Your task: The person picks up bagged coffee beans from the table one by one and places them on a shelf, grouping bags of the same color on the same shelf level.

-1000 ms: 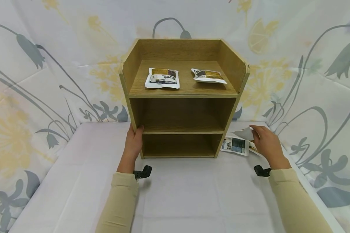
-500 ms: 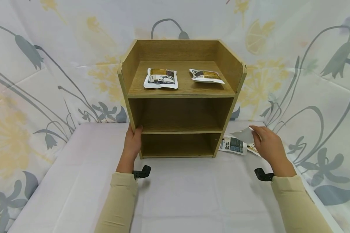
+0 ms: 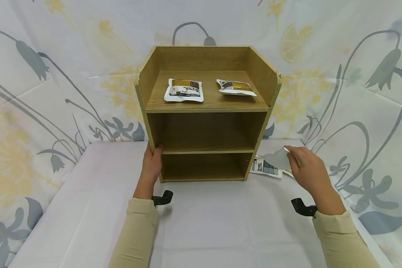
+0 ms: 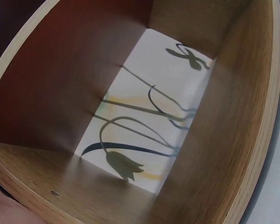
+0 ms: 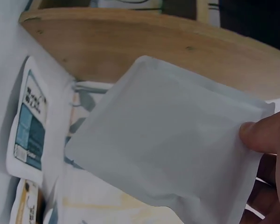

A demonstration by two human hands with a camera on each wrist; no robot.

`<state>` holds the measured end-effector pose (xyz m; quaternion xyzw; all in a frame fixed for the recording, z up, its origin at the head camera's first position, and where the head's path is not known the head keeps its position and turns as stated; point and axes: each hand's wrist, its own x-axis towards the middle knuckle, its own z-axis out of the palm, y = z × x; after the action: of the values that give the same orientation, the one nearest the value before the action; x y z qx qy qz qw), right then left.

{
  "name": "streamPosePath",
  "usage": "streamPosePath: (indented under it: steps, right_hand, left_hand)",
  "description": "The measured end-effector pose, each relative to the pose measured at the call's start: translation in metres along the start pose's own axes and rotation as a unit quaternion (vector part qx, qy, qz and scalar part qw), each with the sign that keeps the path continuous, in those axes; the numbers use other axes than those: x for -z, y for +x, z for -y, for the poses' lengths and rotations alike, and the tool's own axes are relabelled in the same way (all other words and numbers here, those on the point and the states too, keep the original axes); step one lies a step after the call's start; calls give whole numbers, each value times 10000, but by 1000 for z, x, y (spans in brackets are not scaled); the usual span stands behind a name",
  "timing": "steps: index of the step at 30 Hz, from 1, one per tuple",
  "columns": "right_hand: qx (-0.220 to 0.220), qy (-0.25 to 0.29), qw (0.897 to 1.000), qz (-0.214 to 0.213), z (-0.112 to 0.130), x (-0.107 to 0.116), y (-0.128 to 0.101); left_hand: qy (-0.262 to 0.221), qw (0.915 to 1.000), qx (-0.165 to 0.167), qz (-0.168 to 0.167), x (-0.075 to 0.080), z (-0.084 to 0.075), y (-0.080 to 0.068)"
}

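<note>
My left hand (image 3: 151, 167) holds the left side panel of a wooden shelf unit (image 3: 207, 152), thumb at the front edge; the left wrist view shows only a bit of that hand at the lower left corner. To the right of the unit, my right hand (image 3: 310, 172) pinches a flat sealed pouch (image 5: 172, 135) by one edge, its plain pale-grey face towards the wrist camera. Below it on the table lie a white pouch with a blue label (image 3: 266, 168) and, partly hidden, another pouch (image 5: 29, 201) with a yellow-brown print.
Two printed pouches lie apart on the top shelf, one at the left (image 3: 184, 90) and one at the right (image 3: 236, 88). A white cloth covers the table (image 3: 204, 223). Flower-patterned fabric (image 3: 321, 93) hangs behind and along the sides.
My right hand has drawn slightly back towards me with the pouch, which shows more of its plain face and covers more of the pouches below. My left hand stays on the shelf unit.
</note>
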<state>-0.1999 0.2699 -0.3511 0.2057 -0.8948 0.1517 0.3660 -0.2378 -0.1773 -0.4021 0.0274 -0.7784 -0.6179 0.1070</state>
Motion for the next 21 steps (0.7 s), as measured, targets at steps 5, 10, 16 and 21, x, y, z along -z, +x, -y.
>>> streamPosePath:
  steps: [5, 10, 16, 21]
  right_hand:
    - [191, -16, 9997, -137, 11, 9, 1]
    - [396, 17, 9988, -270, 20, 17, 4]
    - [611, 90, 9974, -363, 30, 22, 7]
    - [798, 217, 9952, -525, 41, 25, 11]
  left_hand:
    - [23, 10000, 6, 8, 0, 0, 0]
    - [32, 10000, 2, 26, 0, 1, 0]
    - [55, 10000, 16, 71, 1, 1, 1]
    - [110, 9999, 51, 95, 2, 0, 1]
